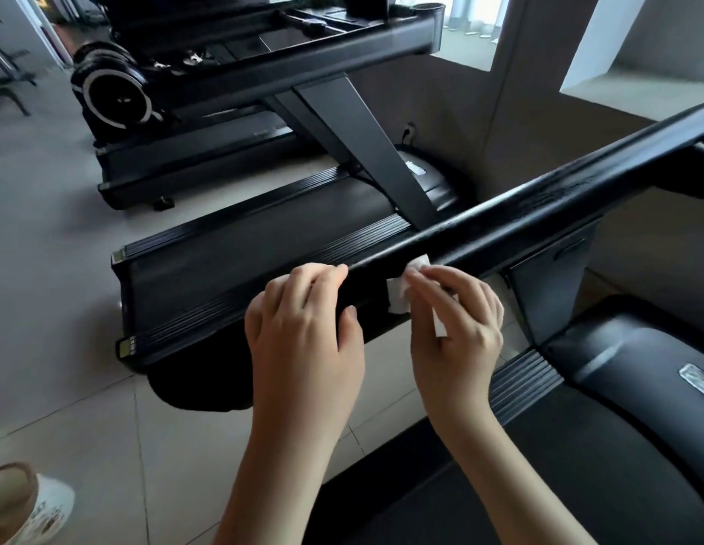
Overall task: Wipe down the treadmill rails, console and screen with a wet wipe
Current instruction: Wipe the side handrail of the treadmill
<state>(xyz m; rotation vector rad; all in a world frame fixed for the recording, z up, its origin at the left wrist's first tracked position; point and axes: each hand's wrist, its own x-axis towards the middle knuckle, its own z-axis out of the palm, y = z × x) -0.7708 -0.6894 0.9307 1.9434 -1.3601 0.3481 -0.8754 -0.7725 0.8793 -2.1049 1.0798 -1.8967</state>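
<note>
Fingers [423, 274] of right hand [456, 324] clamped on wet wipe [398, 298], pressing it to the near side of the rail [539, 208], likely to rub along the bar. Left hand [303, 324] fingers [322, 275] curl over the rail's near end, thumb beneath, probably bracing. Wipe is white, crumpled and bunched small, with one corner sticking out below the right palm. Rail is black and glossy.

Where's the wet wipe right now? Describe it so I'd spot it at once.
Find the long black rail slanting from lower centre to upper right. At its near end the left hand grips it; just right of that, the right hand pinches the wipe against the rail. It is small, white and crumpled, against black parts.
</note>
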